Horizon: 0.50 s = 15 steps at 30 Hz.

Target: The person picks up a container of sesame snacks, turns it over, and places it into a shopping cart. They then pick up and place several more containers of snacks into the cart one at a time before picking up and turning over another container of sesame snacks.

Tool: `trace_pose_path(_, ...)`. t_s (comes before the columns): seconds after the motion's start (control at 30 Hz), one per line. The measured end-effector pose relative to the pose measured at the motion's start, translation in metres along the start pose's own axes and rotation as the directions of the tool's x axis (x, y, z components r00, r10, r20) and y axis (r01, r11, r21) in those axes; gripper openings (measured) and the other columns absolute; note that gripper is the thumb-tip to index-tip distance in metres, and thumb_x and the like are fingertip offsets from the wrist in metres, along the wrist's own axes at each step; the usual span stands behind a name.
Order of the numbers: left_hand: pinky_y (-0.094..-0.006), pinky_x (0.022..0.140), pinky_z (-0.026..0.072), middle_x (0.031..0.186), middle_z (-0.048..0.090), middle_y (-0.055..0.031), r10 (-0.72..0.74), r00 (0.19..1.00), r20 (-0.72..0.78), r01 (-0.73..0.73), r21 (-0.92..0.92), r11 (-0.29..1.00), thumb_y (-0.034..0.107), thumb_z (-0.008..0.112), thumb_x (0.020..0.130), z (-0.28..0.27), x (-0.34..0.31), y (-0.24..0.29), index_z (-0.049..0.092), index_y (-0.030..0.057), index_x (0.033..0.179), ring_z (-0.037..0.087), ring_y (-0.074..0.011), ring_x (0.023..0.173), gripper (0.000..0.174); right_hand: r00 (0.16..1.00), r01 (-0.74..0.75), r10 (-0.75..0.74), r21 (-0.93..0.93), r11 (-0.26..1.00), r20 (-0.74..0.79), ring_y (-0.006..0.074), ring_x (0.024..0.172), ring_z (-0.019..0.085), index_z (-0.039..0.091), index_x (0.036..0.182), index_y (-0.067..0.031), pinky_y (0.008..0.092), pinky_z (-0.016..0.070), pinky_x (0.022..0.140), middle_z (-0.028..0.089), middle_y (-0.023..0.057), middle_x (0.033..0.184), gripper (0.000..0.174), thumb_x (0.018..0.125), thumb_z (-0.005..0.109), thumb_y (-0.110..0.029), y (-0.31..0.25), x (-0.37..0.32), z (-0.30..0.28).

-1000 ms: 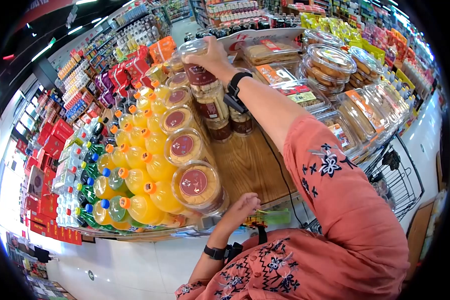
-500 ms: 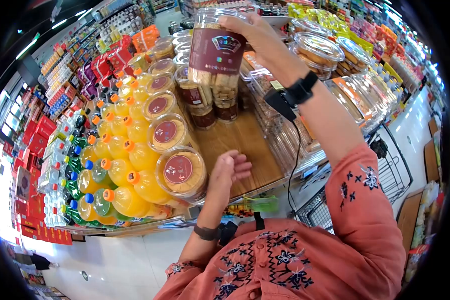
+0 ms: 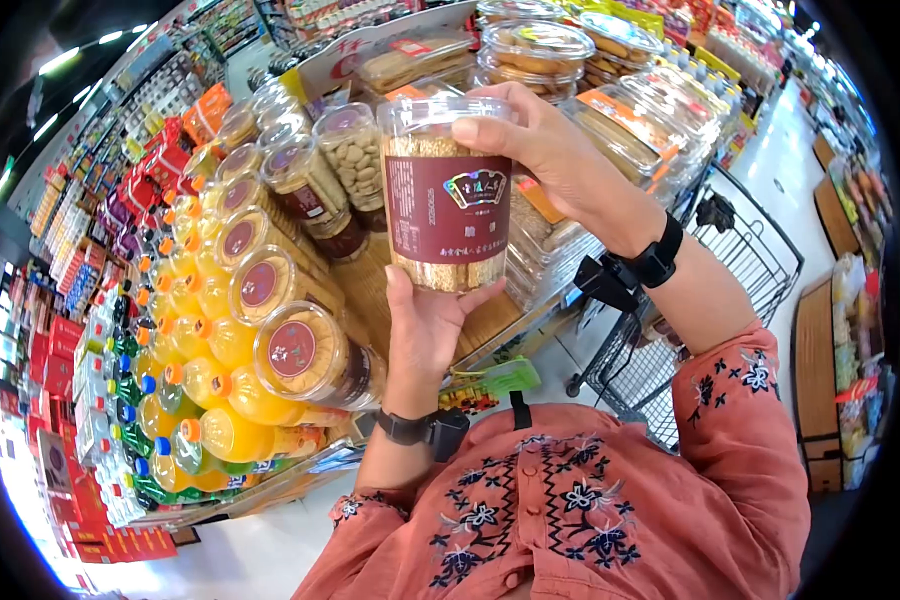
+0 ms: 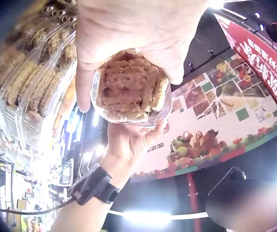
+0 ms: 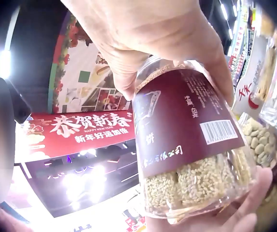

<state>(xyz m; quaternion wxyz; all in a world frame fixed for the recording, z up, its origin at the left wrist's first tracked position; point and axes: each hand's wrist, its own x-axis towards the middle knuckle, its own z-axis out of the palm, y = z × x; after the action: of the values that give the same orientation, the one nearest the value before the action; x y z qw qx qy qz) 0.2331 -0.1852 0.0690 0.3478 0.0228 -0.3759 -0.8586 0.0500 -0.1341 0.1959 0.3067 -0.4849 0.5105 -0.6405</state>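
Fingers and thumb of the right hand [image 3: 540, 150] grip a clear plastic jar [image 3: 450, 210] close under its lid, closed only as far as the jar's width allows. Below, the left hand [image 3: 425, 330] cups the base, thumb up against the front and the other fingers spread under and around the bottom edge. Held upright between the two hands, the jar is in front of the person's chest, lifted above a wooden table [image 3: 485, 325]; its wide maroon label [image 3: 405, 205] faces the head camera. Sesame-coated sticks [image 5: 196, 186] show beneath the label, and a barcode [image 5: 219, 131] is printed on one side. Each wrist wears a black strap [image 3: 660, 250] carrying a small camera. Just behind the held jar is another jar [image 3: 350, 155], filled with pale, rounded pieces. To the left, a row of jars with round maroon stickers on their lids [image 3: 280, 355] runs along the table, and beside it are orange drink bottles [image 3: 240, 420], most with orange caps. On the right lie clear trays [image 3: 610, 130] of baked goods. Farther right is a wire shopping cart [image 3: 750, 235]. The person wears a coral shirt [image 3: 570, 540] embroidered with dark flowers; a red banner [image 5: 92, 126] hangs overhead.
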Motion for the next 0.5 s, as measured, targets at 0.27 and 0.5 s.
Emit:
trace_pose_path(0.27, -0.0565, 0.089, 0.0607, 0.143, 0.055, -0.0180, -0.154, 0.987, 0.035, 0.155, -0.019, 0.988, 0.073, 0.038, 0.099, 0.024, 0.006, -0.016, 0.037, 0.0086, 0.152, 0.060, -0.0367, 0.125, 0.084, 0.996, -0.056, 0.042, -0.191, 0.980, -0.076, 0.0060, 0.089, 0.052, 0.056, 0.125, -0.0045, 0.0225, 0.0411, 0.072, 0.056, -0.0009, 0.099, 0.064, 0.089, 0.074, -0.054, -0.005, -0.030, -0.050)
trace_pose_path(0.5, -0.0550, 0.085, 0.0621, 0.144, 0.054, -0.0222, -0.253, 0.965, 0.061, 0.255, -0.021, 0.967, 0.077, 0.034, 0.097, 0.039, 0.011, -0.030, 0.038, 0.0074, 0.152, 0.060, -0.0445, 0.123, 0.089, 0.990, -0.076, 0.056, -0.157, 0.985, -0.129, 0.0042, 0.081, 0.050, 0.060, 0.115, -0.0077, 0.0220, 0.0389, 0.067, 0.056, -0.0040, 0.093, 0.053, 0.091, 0.073, -0.053, -0.005, -0.041, -0.082)
